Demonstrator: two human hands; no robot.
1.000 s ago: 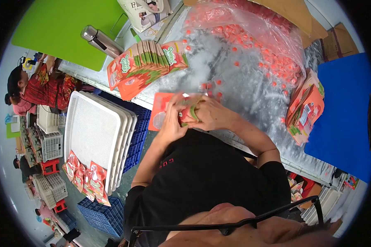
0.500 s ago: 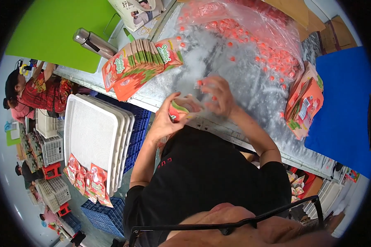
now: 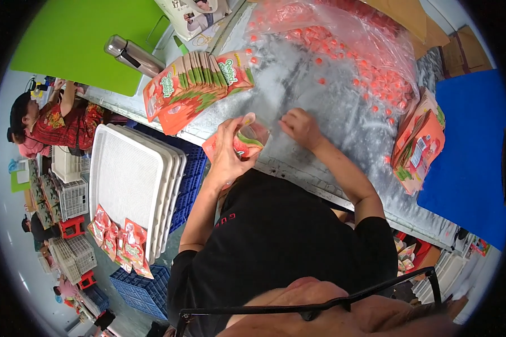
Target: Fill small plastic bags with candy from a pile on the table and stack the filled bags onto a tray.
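The left hand grips a red and green pouch at the desk's near edge, its mouth spread open. Just to the right, the right hand hovers above the desk with fingers curled inward, apart from the pouch; whether anything sits inside those fingers cannot be told. Small red pieces lie heaped at the far right, beside and partly under a clear plastic bag, with a few loose ones nearer the middle. Left of the bare middle, a fanned stack of pouches rests by the near edge, a steel flask lying just beyond it. Another pile of pouches stands at the right, next to a blue board. Off the desk at left, white trays are stacked, with several filled-looking pouches on the top one.
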